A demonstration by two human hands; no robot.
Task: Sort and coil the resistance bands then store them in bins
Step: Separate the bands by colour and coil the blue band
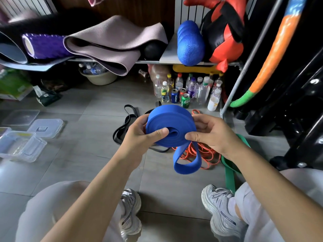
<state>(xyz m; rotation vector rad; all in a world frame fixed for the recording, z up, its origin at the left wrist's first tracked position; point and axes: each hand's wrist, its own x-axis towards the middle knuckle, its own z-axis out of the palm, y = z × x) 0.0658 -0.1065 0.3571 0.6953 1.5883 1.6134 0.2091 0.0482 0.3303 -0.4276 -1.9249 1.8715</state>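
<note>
Grey tile floor, gym rack behind. Blue band is mostly coiled and held in the air between both hands, tail loop hanging below. Left hand has its thumb pressed on the coil face near the core, fingers curled behind the rim. Right hand pinches the rim where the tail exits. Suggest: pin wraps with left thumb, feed tail under light tension, edges flush or it telescopes. Black band, orange band, green band uncoiled on the floor; clear bins at left

Home gym storage, yoga mats (shelved), bottles
</note>
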